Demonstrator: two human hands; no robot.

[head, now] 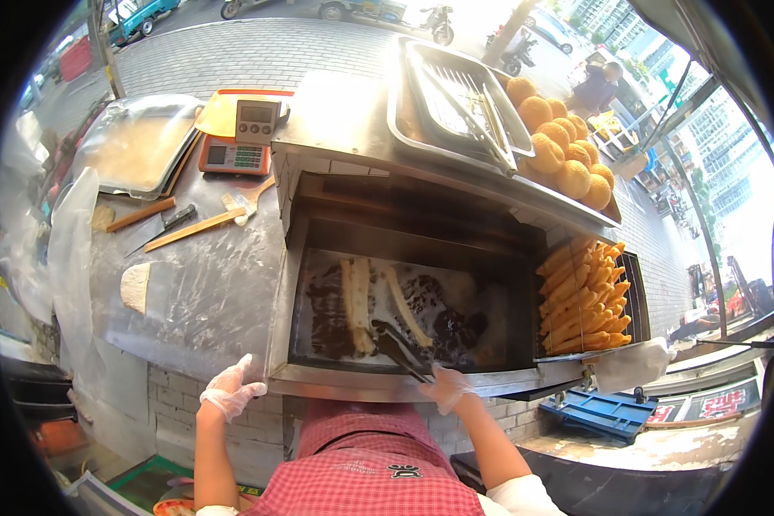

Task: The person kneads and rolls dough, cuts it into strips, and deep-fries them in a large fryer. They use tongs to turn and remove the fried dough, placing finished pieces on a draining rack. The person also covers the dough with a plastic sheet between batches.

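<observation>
My right hand (447,387), in a clear plastic glove, grips metal tongs (403,351) at the front rim of a rectangular deep fryer (387,382). The tongs reach into the bubbling oil beside pale dough strips (359,303); another curved pale strip (406,306) floats to their right. Also gloved in clear plastic, my left hand (233,387) is at the front edge of the metal worktop (213,322), fingers apart and holding nothing. Farther back on that worktop lies a piece of raw dough (135,287).
Fried dough sticks (584,300) stand in a rack right of the fryer. Above it, a shelf holds a metal tray (464,103) and round fried balls (555,142). A knife (164,227), wooden sticks (197,229) and a digital scale (235,156) occupy the left worktop.
</observation>
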